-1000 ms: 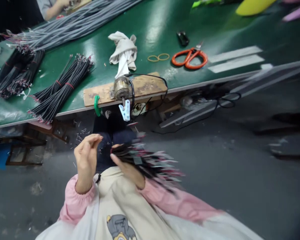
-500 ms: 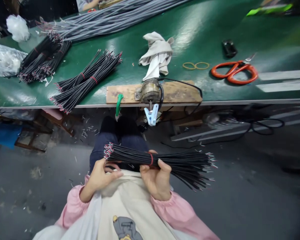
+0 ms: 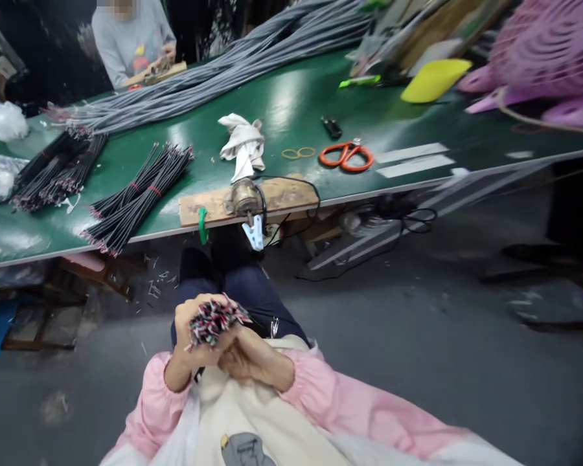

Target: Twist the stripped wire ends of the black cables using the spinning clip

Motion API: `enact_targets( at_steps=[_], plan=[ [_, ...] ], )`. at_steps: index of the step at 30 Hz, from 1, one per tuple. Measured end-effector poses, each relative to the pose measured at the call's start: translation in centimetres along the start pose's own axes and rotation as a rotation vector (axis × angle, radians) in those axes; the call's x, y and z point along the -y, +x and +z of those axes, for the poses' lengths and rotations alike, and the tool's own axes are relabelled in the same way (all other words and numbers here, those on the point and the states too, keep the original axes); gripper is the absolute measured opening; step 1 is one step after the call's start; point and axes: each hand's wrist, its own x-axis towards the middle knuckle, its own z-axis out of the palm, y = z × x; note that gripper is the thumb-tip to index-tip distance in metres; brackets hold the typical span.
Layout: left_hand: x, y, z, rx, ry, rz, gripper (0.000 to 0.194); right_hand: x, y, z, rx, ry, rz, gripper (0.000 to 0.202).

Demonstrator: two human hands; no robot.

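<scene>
A bundle of black cables [image 3: 214, 321] is upright over my lap, its stripped ends with red, white and green wire tips facing up at me. My left hand [image 3: 187, 327] is wrapped round it from the left, just under the tips. Against its right lower side, my right hand [image 3: 255, 356] has its fingers curled in, closed on the bundle. The cables' length below the hands is mostly hidden. On the green table [image 3: 282, 120] ahead lie two tied bundles of black cable [image 3: 138, 194] with red bands.
A motor [image 3: 245, 197] on a wooden board sits at the table edge with a blue clip [image 3: 254, 233]. Orange-handled scissors [image 3: 346, 157], yellow rubber bands [image 3: 298, 153], a white cloth [image 3: 244, 144] and long grey cables [image 3: 184, 90] lie on the table. Another person [image 3: 133, 45] sits across.
The bundle has swung from lying sideways to upright, with its ends facing me. My left hand now grips it, and my right hand has moved left beside it. The view has shifted right and up.
</scene>
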Motion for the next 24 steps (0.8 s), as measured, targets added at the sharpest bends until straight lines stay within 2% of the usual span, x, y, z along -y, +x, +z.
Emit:
enact_targets(
  at_steps=[1, 3, 4, 6, 9, 11, 14, 19, 21, 24],
  plan=[
    [-0.3, 0.3, 0.0, -0.037, 0.018, -0.010, 0.038, 0.6, -0.3, -0.2, -0.016, -0.028, 0.022, 0.076],
    [-0.9, 0.9, 0.1, -0.070, 0.035, -0.033, 0.034, 2.2, -1.1, -0.9, -0.157, -0.167, -0.067, 0.066],
    [-1.2, 1.2, 0.1, -0.081, 0.054, -0.049, 0.033, 3.2, -1.5, -1.3, -0.234, -0.187, -0.131, 0.058],
    [-1.8, 1.7, 0.2, -0.100, 0.113, -0.073, 0.027, 5.4, -2.4, -1.6, -0.404, -0.343, -0.364, 0.041],
    [-2.6, 2.6, 0.7, -0.082, 0.153, -0.050, 0.011, 8.3, -3.0, -1.3, -0.439, -0.477, -0.626, 0.019],
    [-3.0, 3.2, 1.1, -0.050, 0.130, -0.035, 0.012, 9.4, -2.8, -0.9, -0.428, -0.487, -0.701, 0.014],
    [-3.3, 4.0, 1.8, -0.020, 0.079, -0.051, 0.018, 9.9, -2.3, -0.8, -0.423, -0.421, -0.711, 0.010],
    [-2.9, 4.8, 1.9, 0.052, 0.084, -0.074, 0.011, 9.5, -1.7, -1.6, -0.473, -0.286, -0.641, 0.010],
    [-2.6, 5.0, 1.8, 0.096, 0.139, -0.051, 0.011, 9.6, -1.7, -1.8, -0.497, -0.318, -0.666, 0.009],
    [-2.4, 5.4, 1.8, 0.095, 0.257, 0.046, 0.013, 10.0, -1.9, -2.0, -0.584, -0.446, -0.736, 0.011]
  ],
)
